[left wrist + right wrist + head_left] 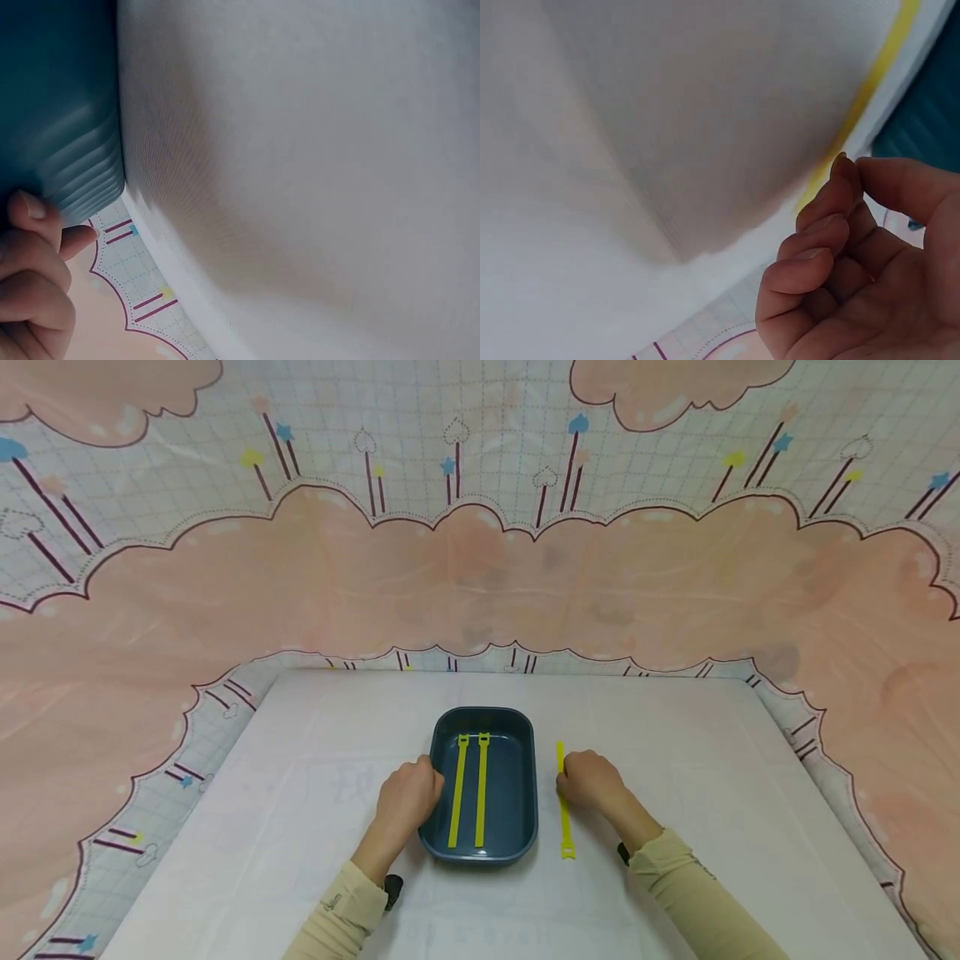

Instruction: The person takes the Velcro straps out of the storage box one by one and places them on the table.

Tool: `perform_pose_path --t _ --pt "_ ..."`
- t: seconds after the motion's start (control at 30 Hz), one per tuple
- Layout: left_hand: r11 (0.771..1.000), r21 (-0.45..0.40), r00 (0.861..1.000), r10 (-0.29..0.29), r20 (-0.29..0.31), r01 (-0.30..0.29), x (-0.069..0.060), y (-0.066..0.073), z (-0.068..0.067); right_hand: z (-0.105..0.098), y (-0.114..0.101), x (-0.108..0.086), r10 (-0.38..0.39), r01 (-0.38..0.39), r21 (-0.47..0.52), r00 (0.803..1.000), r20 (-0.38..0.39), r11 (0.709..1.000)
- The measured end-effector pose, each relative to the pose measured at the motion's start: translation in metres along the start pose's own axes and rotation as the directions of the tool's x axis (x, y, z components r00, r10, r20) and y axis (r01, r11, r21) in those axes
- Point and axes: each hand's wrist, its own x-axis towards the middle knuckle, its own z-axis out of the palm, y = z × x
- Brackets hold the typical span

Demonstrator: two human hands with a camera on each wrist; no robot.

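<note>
A dark blue rectangular dish [513, 793] sits on the white table, and two yellow cable ties [482, 789] with slotted heads lie side by side in its left half. My left hand [408, 793] holds the dish's left wall with curled fingers. Some of those fingers [37, 214] show against the ribbed outer side of the dish [67, 135] in the left wrist view. To the right of the dish is a third yellow cable tie [566, 831], slotted head toward me. My right hand [592, 781] pinches it around mid-length, thumb and fingertips together; the exact contact is partly hidden.
The white tabletop [262, 827] extends to both sides of the dish. Behind and around it hangs a patterned cloth [465, 585] with pink cloud shapes. Dark bands [392, 892] show at the wrists below the rolled sleeves.
</note>
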Motion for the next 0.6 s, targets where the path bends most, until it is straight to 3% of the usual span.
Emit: perform_pose_path --t 0.2,0.37,0.6 --pt "1.000 -0.004 1.000 0.002 -0.007 -0.002 0.000 0.000 0.000 -0.009 -0.004 0.000 -0.055 0.055 0.004 0.994 -0.097 0.998" --pt "1.000 -0.003 1.000 0.004 -0.010 -0.004 -0.001 0.000 0.000 -0.017 -0.009 -0.004 -0.151 0.153 -0.009 0.969 -0.195 0.988" --pt "1.000 -0.004 1.000 0.000 -0.010 0.000 0.000 0.000 0.000 -0.028 -0.024 -0.009 -0.200 0.199 -0.034 0.939 -0.279 0.979"
